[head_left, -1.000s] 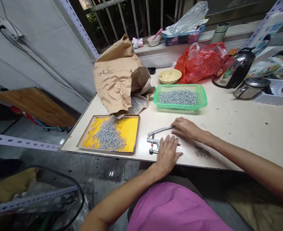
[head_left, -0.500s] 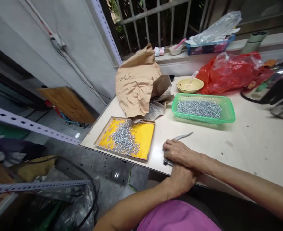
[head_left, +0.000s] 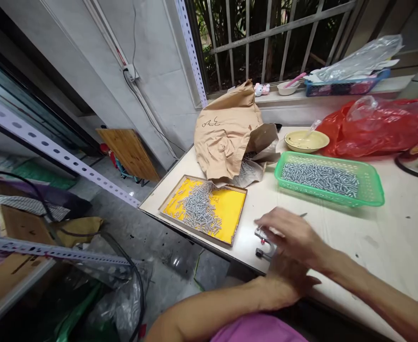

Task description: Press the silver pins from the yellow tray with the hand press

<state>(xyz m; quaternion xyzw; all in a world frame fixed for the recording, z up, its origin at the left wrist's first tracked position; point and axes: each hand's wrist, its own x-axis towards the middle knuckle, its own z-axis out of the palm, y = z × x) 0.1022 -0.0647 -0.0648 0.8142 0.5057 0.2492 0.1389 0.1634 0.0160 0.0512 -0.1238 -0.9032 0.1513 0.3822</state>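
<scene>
- Furthest left on the pale, smooth surface (head_left: pixel 390 237), I see a shallow rectangular tray with brown edges and a yellow lining (head_left: pixel 230 211); its raised rim probably keeps loose bits from rolling off.
- Inside is a heap of small, silvery metal pieces (head_left: pixel 198 206), thickest beneath the bag's lip.
- A crumpled brown paper bag marked with handwriting (head_left: pixel 226 137) slumps behind, its torn lower edge over the tray's back rim, likely so the contents spill there. More pieces show in its mouth.
- Right of the tray, a silvery metal hand tool with a red tip and black end (head_left: pixel 263 241) lies near the front edge, within easy reach of both hands.
- The left hand (head_left: pixel 287 278) is low beside it, perhaps steadying it; its fingers are hidden, so I can't tell whether they grip.
- The right hand (head_left: pixel 294 232) crosses above, blurred, fingers pointing left over the tool; I can't tell whether they hold anything.
- Behind and further right, a translucent green plastic basket (head_left: pixel 371 185) corrals more silvery pieces, set clear of the hands.
</scene>
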